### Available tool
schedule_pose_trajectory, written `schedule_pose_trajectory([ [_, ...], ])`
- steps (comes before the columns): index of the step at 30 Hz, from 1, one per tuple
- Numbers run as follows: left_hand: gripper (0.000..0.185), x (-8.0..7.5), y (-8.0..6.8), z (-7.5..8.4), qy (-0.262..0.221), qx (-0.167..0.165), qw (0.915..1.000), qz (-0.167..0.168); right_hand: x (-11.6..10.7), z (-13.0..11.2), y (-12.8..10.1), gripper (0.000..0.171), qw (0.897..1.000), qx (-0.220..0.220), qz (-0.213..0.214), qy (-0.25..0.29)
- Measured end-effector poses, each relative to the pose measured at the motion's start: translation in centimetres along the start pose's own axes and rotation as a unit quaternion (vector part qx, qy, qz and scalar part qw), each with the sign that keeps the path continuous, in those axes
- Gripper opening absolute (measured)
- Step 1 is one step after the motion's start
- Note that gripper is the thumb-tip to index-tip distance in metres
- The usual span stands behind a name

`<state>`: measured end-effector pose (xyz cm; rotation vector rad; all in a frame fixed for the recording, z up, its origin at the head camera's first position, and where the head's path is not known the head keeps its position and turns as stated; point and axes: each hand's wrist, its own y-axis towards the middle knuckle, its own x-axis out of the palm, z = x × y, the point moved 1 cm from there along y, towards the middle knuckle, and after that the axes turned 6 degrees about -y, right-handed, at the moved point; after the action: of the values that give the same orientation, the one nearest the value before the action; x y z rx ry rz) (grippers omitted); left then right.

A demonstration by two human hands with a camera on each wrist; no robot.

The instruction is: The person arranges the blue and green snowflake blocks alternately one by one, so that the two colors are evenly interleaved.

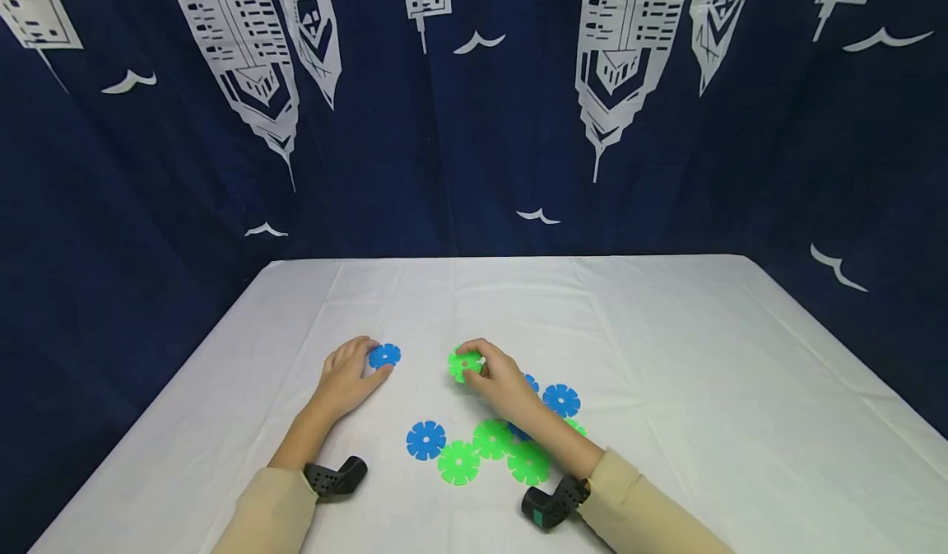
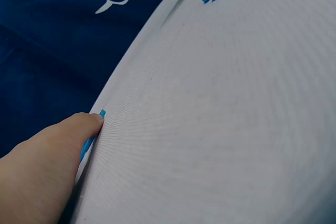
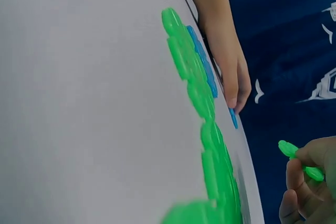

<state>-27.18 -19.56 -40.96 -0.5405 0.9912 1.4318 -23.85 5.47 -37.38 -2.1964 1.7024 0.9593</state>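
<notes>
My left hand [image 1: 344, 379] holds a blue notched plastic disc [image 1: 384, 356] low at the table, its thumb on the near edge and its fingers at the far edge. In the left wrist view the thumb presses that blue disc [image 2: 86, 148], and the other fingers are out of sight. Between thumb and forefinger, my right hand [image 1: 504, 377] pinches a green notched disc [image 1: 459, 366]. The right wrist view has this green disc [image 3: 287, 149] tilted and raised off the table. A gap of bare cloth separates the two held discs.
Loose discs lie on the white-covered table [image 1: 704, 356]: a blue disc [image 1: 425, 440], several green discs [image 1: 458, 463] and another blue disc [image 1: 561, 400]. My right forearm hides parts of some. Black wrist cameras [image 1: 336, 478] are on both wrists. A dark blue curtain [image 1: 444, 151] hangs behind.
</notes>
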Motion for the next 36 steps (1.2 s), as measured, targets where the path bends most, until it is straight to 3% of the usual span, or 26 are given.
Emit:
schedule_pose_trajectory([
  [19, 0.053, -0.1, 0.1, 0.2, 0.005, 0.002, 1.0000, -0.009, 4.0, -1.9, 4.3, 0.038, 0.999, 0.036, -0.031, -0.001],
  [30, 0.053, -0.3, 0.1, 0.3, -0.005, -0.026, 0.9996, -0.011, 5.2, -1.2, 4.9, 0.035, 0.997, 0.038, -0.022, -0.059],
  [36, 0.048, -0.3, 0.2, 0.3, -0.010, -0.026, 0.9995, -0.012, 5.3, -0.9, 4.8, 0.028, 0.994, 0.037, -0.018, -0.102],
])
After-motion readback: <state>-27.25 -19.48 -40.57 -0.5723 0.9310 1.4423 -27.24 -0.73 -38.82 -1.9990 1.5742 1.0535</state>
